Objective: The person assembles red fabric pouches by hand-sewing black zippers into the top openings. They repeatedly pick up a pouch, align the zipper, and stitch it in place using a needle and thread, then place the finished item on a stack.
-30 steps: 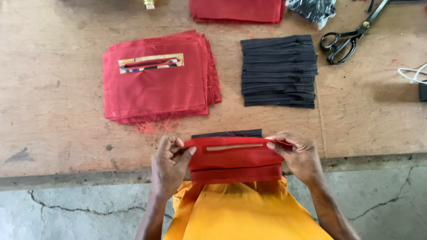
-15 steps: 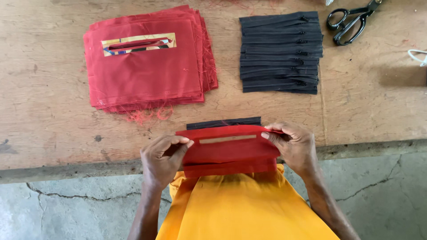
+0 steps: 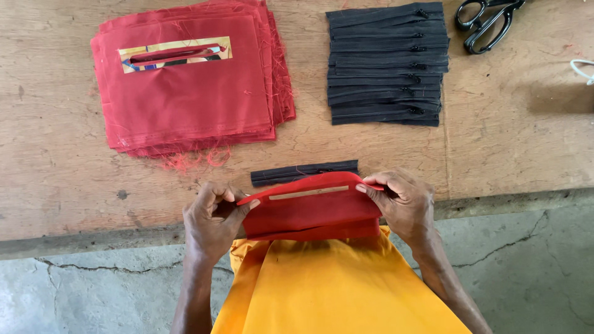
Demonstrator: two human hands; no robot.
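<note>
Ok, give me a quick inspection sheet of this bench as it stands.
Surface: worn wooden bench, stained, loose red threads on it.
Job's things: folded red cloth with a slit, held at both ends; one black zipper lying just behind it.
Clutter: red cloth stack, top piece with a taped slit; zipper stack; scissors.
Hands: left hand and right hand each pinch an end of the cloth.
Cables: white cable at the right edge.
Surroundings: cracked concrete floor; orange garment.

Red fabric piece point(image 3: 312, 213) now bowed upward between both hands; loose black zipper point(image 3: 304, 172) behind shows more fully.
</note>
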